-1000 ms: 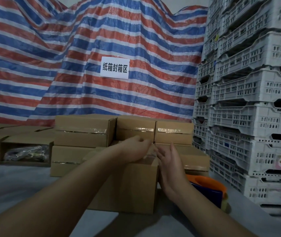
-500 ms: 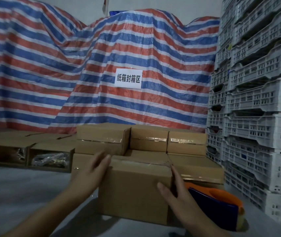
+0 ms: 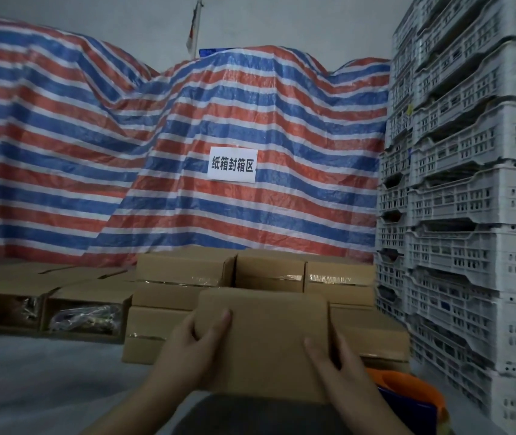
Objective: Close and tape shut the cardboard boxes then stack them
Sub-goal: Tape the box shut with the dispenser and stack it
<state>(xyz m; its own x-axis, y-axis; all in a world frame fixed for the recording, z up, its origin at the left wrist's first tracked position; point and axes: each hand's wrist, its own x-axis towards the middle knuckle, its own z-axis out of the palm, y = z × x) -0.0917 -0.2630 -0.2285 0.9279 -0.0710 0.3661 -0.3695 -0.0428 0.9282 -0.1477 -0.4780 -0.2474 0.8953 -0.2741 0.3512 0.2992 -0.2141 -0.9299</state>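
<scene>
A closed cardboard box [image 3: 269, 340] is lifted off the grey table in front of me. My left hand [image 3: 194, 350] grips its left side, thumb on the near face. My right hand [image 3: 335, 365] grips its right side, thumb on the near face too. Behind it stands a stack of taped boxes [image 3: 187, 271], two layers high, with shiny tape on their seams. Open boxes [image 3: 84, 309] with bagged contents lie on their sides at the left. An orange and blue tape dispenser [image 3: 413, 400] sits at the lower right, partly hidden by my right forearm.
Stacked white plastic crates [image 3: 470, 215] form a wall on the right. A red, white and blue striped tarp [image 3: 125, 152] with a white paper sign [image 3: 232, 165] hangs behind the boxes. The grey table surface [image 3: 30, 387] stretches to the left.
Both hands moved from the box's top to its sides and lifted it off the table toward the stack. My view tilted upward.
</scene>
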